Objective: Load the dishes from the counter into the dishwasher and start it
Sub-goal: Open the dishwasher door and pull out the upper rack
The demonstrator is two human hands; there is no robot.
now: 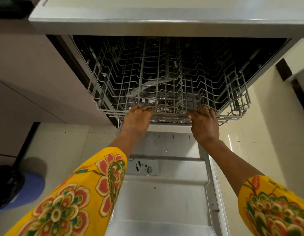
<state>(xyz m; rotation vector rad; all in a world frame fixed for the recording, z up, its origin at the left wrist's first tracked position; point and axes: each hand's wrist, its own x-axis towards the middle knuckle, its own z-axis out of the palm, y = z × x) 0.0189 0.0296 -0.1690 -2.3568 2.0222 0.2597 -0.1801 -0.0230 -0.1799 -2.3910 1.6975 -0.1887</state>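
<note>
Both hands' fingers [144, 108] around rack [164, 79]

I see two bare hands, the left hand [138, 116] and the right hand [204, 123], with no rings or bands visible on them; both forearms are uncovered to below the elbow; the left sleeve [76, 198] is loose yellow cloth printed with large coral, cream and teal flowers; the right sleeve [273, 206] carries the same floral print.

Fingertips of both hands [171, 120] hidden behind rack [113, 111] front rail; door [164, 201] cut off below.
</note>
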